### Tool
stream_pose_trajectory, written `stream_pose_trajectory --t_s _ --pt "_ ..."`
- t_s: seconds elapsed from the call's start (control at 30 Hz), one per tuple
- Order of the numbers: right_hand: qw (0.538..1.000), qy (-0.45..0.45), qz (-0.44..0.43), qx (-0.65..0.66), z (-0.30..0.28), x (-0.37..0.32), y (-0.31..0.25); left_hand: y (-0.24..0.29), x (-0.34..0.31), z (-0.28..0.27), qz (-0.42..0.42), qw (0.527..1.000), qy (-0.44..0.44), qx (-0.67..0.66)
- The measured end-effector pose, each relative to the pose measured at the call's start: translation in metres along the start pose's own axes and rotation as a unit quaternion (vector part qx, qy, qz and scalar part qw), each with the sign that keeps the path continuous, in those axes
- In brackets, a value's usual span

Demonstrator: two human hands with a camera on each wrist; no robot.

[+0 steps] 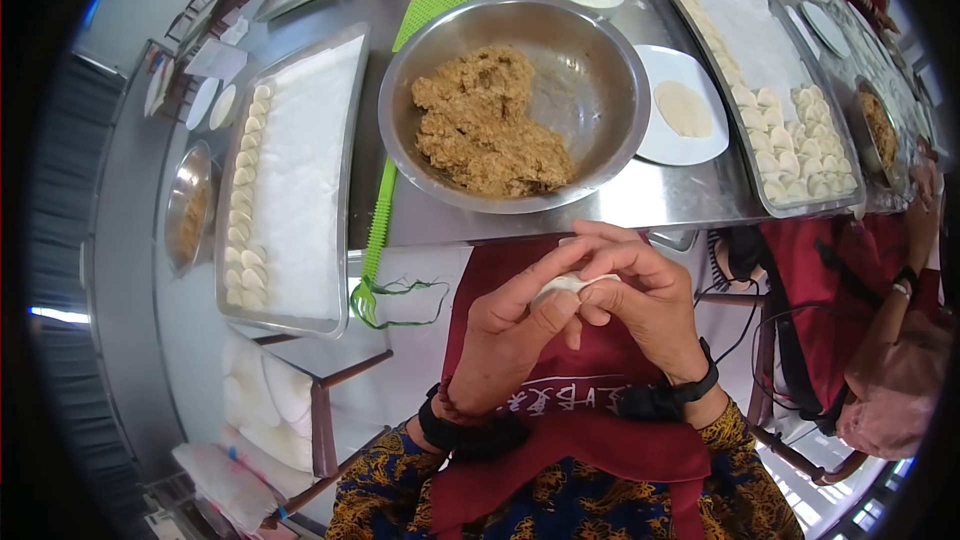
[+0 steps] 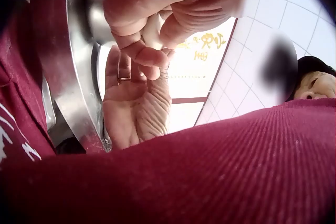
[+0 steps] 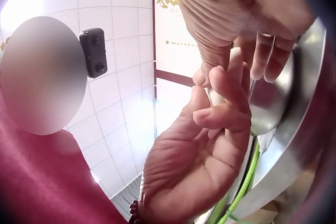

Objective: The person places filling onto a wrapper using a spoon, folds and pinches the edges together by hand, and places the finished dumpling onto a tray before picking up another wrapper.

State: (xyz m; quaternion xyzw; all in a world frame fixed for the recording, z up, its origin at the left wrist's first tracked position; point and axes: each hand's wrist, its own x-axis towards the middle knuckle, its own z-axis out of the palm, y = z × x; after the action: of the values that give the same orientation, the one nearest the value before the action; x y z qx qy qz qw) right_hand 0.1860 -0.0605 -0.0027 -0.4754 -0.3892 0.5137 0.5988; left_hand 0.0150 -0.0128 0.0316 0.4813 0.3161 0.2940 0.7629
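Observation:
Both hands meet in front of the red apron (image 1: pixel 570 445), just off the table's near edge, around a small white dumpling (image 1: pixel 566 284). My left hand (image 1: pixel 522 312) pinches one end of it, thumb on the near side and fingers curled over the far side. The other end is between the thumb and fingers of my right hand (image 1: pixel 648 302). In the left wrist view a pale bit of the dumpling (image 2: pixel 152 32) shows between the fingers; in the right wrist view the fingers mostly hide it.
Ahead stands a steel bowl (image 1: pixel 610 70) of brown filling, with a green-handled tool (image 1: pixel 378 225) beside it. A white plate (image 1: pixel 655 145) holds one round wrapper (image 1: pixel 684 108). Trays with rows of dumplings lie left (image 1: pixel 300 180) and right (image 1: pixel 755 35). Another person's arm (image 1: pixel 885 330) is at right.

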Motion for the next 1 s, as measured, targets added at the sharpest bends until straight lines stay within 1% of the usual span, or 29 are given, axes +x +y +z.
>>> stream_pose_trajectory --t_s 0.03,0.07,0.1,0.13,0.2,0.23,0.3,0.33,0.37,0.43,0.5,0.53,0.57,0.6,0.63,0.67,0.7,0.73,0.77,0.83,0.9,0.97,1.0 --pt "0.999 -0.01 -0.022 -0.026 -0.003 0.0 0.002 -0.002 0.0 -0.003 0.0 1.0 0.001 -0.002" --pt "0.999 -0.012 -0.02 -0.026 -0.005 0.001 0.001 -0.006 0.0 -0.007 0.005 1.0 -0.023 0.017" --pt "0.996 -0.041 -0.041 -0.065 -0.008 0.002 0.0 -0.008 0.0 -0.01 0.009 0.998 -0.047 0.036" --pt "0.99 -0.071 -0.062 -0.103 -0.009 0.003 -0.001 -0.008 -0.001 -0.013 0.008 0.998 -0.046 0.034" --pt "0.989 -0.075 -0.052 -0.117 -0.009 0.003 -0.005 -0.009 -0.002 -0.015 0.009 0.995 -0.078 0.069" --pt "0.988 -0.077 -0.045 -0.13 -0.009 0.002 -0.007 -0.008 -0.002 -0.013 0.007 0.995 -0.078 0.067" --pt "0.99 -0.07 -0.03 -0.123 -0.003 0.001 -0.014 -0.002 -0.002 -0.008 -0.032 0.997 -0.058 0.036" --pt "0.991 -0.063 -0.018 -0.115 -0.001 0.0 -0.016 -0.002 -0.002 -0.009 -0.033 0.997 -0.058 0.035" --pt "0.991 -0.063 -0.017 -0.115 -0.002 0.0 -0.015 -0.003 -0.003 -0.012 -0.039 0.997 -0.068 0.026" --pt "0.982 -0.083 -0.04 -0.163 -0.004 -0.001 -0.013 -0.007 -0.003 -0.015 -0.045 0.996 -0.078 0.015" --pt "0.985 -0.085 -0.041 -0.144 -0.007 -0.002 -0.009 -0.014 -0.002 -0.018 -0.047 0.994 -0.09 -0.044" --pt "0.988 -0.086 -0.043 -0.125 -0.008 -0.003 -0.007 -0.015 -0.001 -0.019 -0.046 0.994 -0.088 -0.045" --pt "0.987 -0.089 -0.044 -0.125 -0.007 -0.002 -0.005 -0.015 0.0 -0.02 -0.072 0.994 -0.074 -0.043" --pt "0.99 -0.072 -0.055 -0.106 -0.006 -0.002 -0.003 -0.016 0.001 -0.021 -0.098 0.993 -0.059 -0.041" --pt "0.993 -0.055 -0.067 -0.086 -0.005 -0.001 -0.002 -0.018 0.001 -0.019 -0.096 0.993 -0.056 -0.041" --pt "0.992 -0.058 -0.068 -0.086 -0.003 -0.001 0.0 -0.021 0.002 -0.015 -0.082 0.984 -0.041 -0.155" --pt "0.993 -0.031 -0.076 -0.081 -0.001 -0.001 0.001 -0.022 0.003 -0.013 -0.067 0.961 -0.026 -0.267" --pt "0.994 -0.004 -0.084 -0.076 -0.001 -0.001 0.003 -0.022 0.003 -0.014 -0.066 0.961 -0.025 -0.268" --pt "0.994 -0.005 -0.084 -0.076 -0.001 0.0 0.004 -0.021 0.003 -0.016 -0.056 0.957 -0.029 -0.284" --pt "0.976 -0.021 -0.132 -0.171 -0.002 0.002 0.005 -0.02 0.003 -0.018 -0.046 0.952 -0.032 -0.301" --pt "0.977 -0.024 -0.126 -0.172 0.001 0.003 0.003 -0.018 0.001 -0.019 -0.036 0.964 -0.04 -0.261" --pt "0.977 -0.026 -0.12 -0.172 0.002 0.002 0.004 -0.022 0.001 -0.021 -0.034 0.962 -0.036 -0.267" --pt "0.987 -0.016 -0.09 -0.133 0.0 0.0 0.006 -0.024 0.001 -0.022 -0.031 0.961 -0.034 -0.272"
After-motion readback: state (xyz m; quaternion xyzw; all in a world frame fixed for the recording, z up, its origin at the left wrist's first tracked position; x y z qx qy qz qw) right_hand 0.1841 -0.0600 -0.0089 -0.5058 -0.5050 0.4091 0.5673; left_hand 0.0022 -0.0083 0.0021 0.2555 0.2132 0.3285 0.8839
